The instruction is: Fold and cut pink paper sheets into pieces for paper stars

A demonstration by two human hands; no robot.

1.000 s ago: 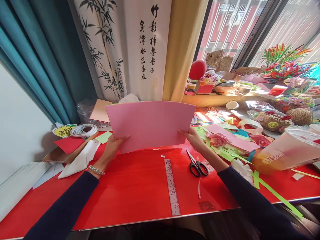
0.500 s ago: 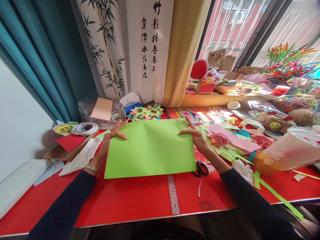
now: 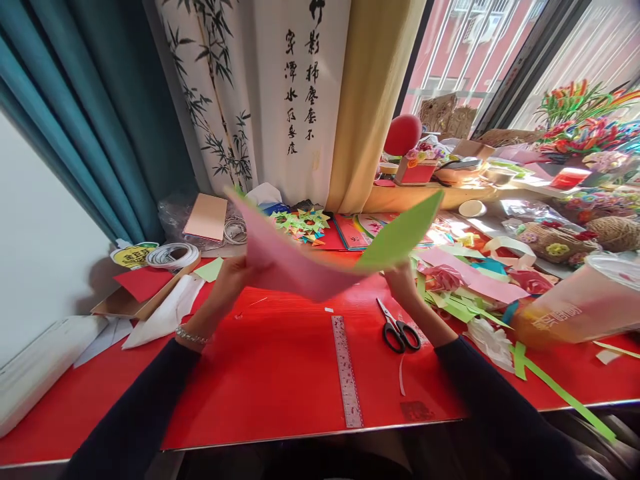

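Observation:
My two hands hold sheets of colored paper [image 3: 310, 270] above the red table [image 3: 260, 373], pink on the near face and light green showing on the curled-up right corner. The paper bends in the middle and is smeared by motion. My left hand [image 3: 235, 277] grips its left edge, the fingertips partly behind it. My right hand [image 3: 401, 280] grips the right end, fingers partly hidden under the green corner. Below lie a clear ruler [image 3: 346, 373] and black-handled scissors [image 3: 397, 328], blades slightly apart. A thin paper sliver [image 3: 401, 375] is beside the scissors.
Folded paper stars [image 3: 303, 223] sit at the back. Paper scraps [image 3: 465, 307] and a tilted plastic cup [image 3: 580, 303] crowd the right. On the left are a cardboard tray [image 3: 120, 303], a white roll [image 3: 173, 256] and a long white object [image 3: 45, 373].
The paper has gone from a flat green face toward me to lifted and bent, its pink side showing. Ruler and scissors are now uncovered.

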